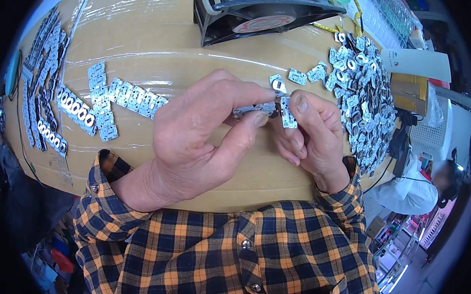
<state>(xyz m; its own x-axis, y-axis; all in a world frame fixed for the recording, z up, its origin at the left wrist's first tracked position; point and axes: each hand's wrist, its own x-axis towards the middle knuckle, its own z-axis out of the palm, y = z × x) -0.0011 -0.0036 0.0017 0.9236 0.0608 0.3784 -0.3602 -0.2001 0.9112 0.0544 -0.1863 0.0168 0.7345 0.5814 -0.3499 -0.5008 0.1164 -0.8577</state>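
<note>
My left hand (pixel 200 130) pinches a small circuit board (pixel 255 110) between thumb and index finger; its far end is partly hidden. In my right hand (pixel 314 126) another little board (pixel 287 113), pale with dark parts, is held upright between thumb and curled fingers. The two boards are close together, and I cannot tell whether they touch. Just beyond my fingertips lies a loose board with a white ring (pixel 277 84), with another loose board (pixel 297 76) to its right. Left of my left hand a row of boards (pixel 136 98) lies on the brown tabletop (pixel 146 40).
A large heap of small boards (pixel 364 105) covers the right side. Long stacked rows of boards (pixel 43 73) lie at the far left. A black fan (pixel 266 16) stands at the back. Right of the table are a white basket (pixel 425 122) and another person (pixel 410 189).
</note>
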